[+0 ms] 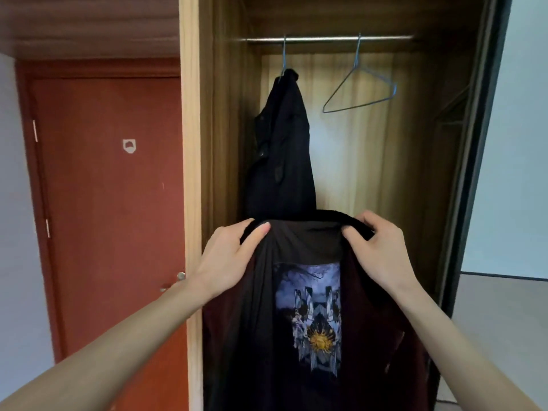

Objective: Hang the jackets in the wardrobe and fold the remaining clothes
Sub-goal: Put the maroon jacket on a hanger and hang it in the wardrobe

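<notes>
Both hands, left hand [228, 256] and right hand [379, 247], pinch the jacket [308, 321] collar. Your right sits nearer the empty hanger [360, 90], above.

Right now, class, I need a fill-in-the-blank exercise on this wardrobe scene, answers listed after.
1. The wire hanger on the rail is ____.
2. Both hands, left hand and right hand, grip the printed garment at its ____.
3. The door left of the wardrobe is ____ in colour.
Answers: empty; collar; red
</notes>
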Motion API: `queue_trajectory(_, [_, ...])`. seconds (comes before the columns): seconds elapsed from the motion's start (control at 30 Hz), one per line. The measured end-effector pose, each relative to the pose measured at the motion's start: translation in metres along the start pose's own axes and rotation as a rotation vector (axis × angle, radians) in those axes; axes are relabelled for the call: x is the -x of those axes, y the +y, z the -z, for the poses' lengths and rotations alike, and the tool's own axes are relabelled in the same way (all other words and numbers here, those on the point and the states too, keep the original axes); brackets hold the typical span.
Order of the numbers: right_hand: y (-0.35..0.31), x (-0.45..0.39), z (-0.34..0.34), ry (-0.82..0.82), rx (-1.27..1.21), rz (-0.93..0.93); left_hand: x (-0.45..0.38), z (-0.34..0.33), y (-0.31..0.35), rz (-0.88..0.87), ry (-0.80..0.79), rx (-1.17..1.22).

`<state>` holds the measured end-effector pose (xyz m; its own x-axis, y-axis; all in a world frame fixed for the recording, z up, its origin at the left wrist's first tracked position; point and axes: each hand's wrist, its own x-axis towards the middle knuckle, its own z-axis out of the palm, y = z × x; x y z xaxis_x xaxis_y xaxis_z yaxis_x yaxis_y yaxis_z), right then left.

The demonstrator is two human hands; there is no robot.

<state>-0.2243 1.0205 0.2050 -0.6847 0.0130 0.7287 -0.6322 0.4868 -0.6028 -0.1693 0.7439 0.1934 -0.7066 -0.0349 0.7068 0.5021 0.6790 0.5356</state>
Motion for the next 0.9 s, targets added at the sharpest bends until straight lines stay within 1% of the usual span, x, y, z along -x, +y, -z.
queue_trajectory(0.17, [0.003, -0.069, 0.030, -0.010, 0.141, 0.075, -0.078, -0.019, 0.032, -0.106, 0.118, 0.039])
queue_trajectory(0.3, [0.002, -0.112, 0.045, -0.038, 0.263, 0.104, -0.136, -0.028, 0.051, -0.103, 0.202, -0.040])
queue_trajectory(0.43, [0.006, -0.146, 0.053, -0.026, 0.376, 0.141, -0.185, -0.036, 0.071, -0.142, 0.220, -0.121])
queue_trajectory(0.5, [0.006, -0.162, 0.055, -0.040, 0.479, 0.200, -0.208, -0.040, 0.077, -0.174, 0.228, -0.133])
queue_trajectory(0.57, [0.002, -0.179, 0.055, -0.049, 0.614, 0.322, -0.228, -0.043, 0.082, -0.192, 0.237, -0.146])
queue_trajectory(0.63, [-0.010, -0.199, 0.055, 0.053, 0.648, 0.424, -0.244, -0.046, 0.086, -0.185, 0.239, -0.176])
queue_trajectory(0.7, [-0.027, -0.226, 0.056, 0.232, 0.652, 0.506, -0.255, -0.050, 0.087, -0.184, 0.222, -0.203])
queue_trajectory(0.73, [-0.036, -0.242, 0.056, 0.311, 0.701, 0.525, -0.258, -0.051, 0.087, -0.184, 0.215, -0.212])
queue_trajectory(0.77, [-0.044, -0.259, 0.057, 0.368, 0.774, 0.517, -0.262, -0.052, 0.084, -0.183, 0.214, -0.216])
queue_trajectory(0.8, [-0.052, -0.277, 0.058, 0.394, 0.843, 0.468, -0.266, -0.053, 0.082, -0.179, 0.214, -0.221])
queue_trajectory(0.83, [-0.060, -0.293, 0.059, 0.384, 0.889, 0.384, -0.270, -0.052, 0.080, -0.178, 0.212, -0.227])
queue_trajectory(0.9, [-0.073, -0.322, 0.058, 0.278, 0.904, 0.195, -0.278, -0.052, 0.077, -0.193, 0.208, -0.238])
